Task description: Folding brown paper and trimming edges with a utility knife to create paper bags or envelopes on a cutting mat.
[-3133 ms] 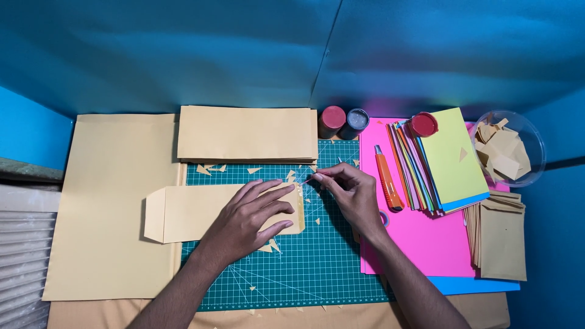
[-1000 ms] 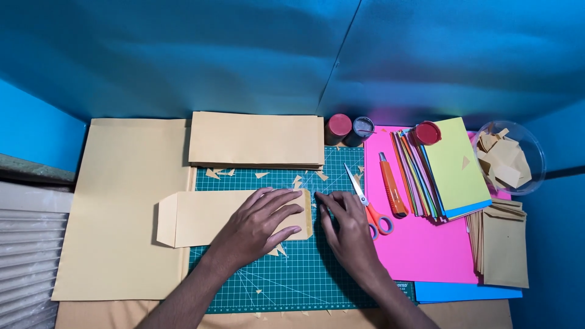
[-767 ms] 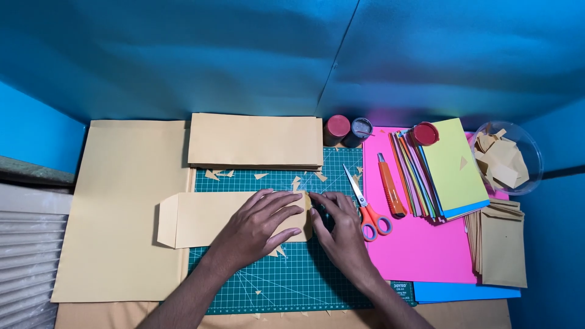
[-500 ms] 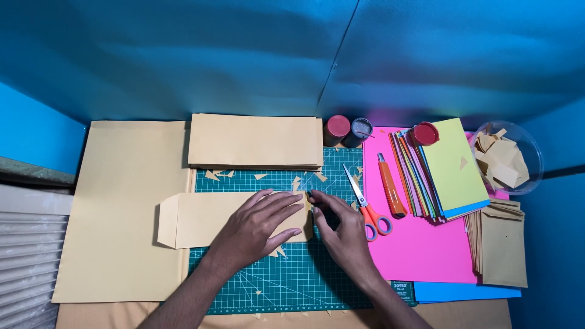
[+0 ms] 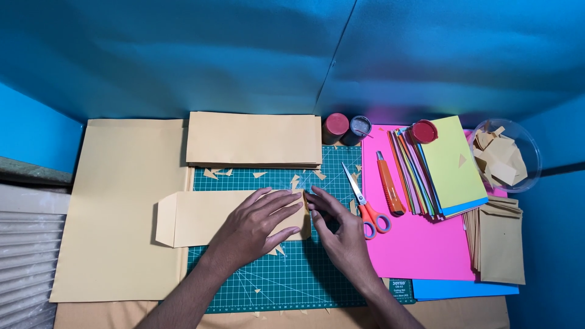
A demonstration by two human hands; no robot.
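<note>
A tan paper envelope piece with a folded flap lies across the green cutting mat. My left hand lies flat on its right half, fingers spread. My right hand rests on the mat just right of the paper, with its fingertips at the paper's right edge. Orange-handled scissors lie on the mat's right edge, free of either hand.
A stack of tan sheets lies above the mat, a large tan sheet to the left. On the pink paper lie an orange craft knife, a coloured paper stack and tan envelopes. A clear bowl holds scraps.
The scissors left my right hand and now lie on the mat. My right hand came down to the paper's right edge. My left hand stayed on the paper.
</note>
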